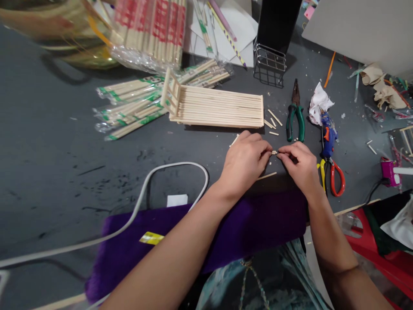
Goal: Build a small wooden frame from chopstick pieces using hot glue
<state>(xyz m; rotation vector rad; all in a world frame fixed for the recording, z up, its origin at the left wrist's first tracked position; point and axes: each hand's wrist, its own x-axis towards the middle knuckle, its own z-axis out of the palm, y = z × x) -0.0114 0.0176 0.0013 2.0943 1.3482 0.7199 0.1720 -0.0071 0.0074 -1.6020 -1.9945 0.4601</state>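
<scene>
My left hand (247, 157) and my right hand (298, 163) meet over the dark table, fingertips pinched. Between them is a small cluster of short wooden stick pieces (274, 152), touched by the fingertips of both hands. Just beyond lies a small bed-like frame made of chopsticks (221, 106), with a raised rail at its left end. Several cut stick pieces (274, 117) lie by its right end. A longer thin stick (267, 176) rests below my fingers. Pliers with green handles (295, 116) lie beyond my right hand.
A blue glue gun (328, 137) and red-handled scissors (337, 178) lie on the right. Wrapped chopsticks (135, 101) are at the back left, near a larger bundle (150, 30). A phone stands in a wire holder (269, 64). A white cable (142, 206) crosses purple cloth (129, 232).
</scene>
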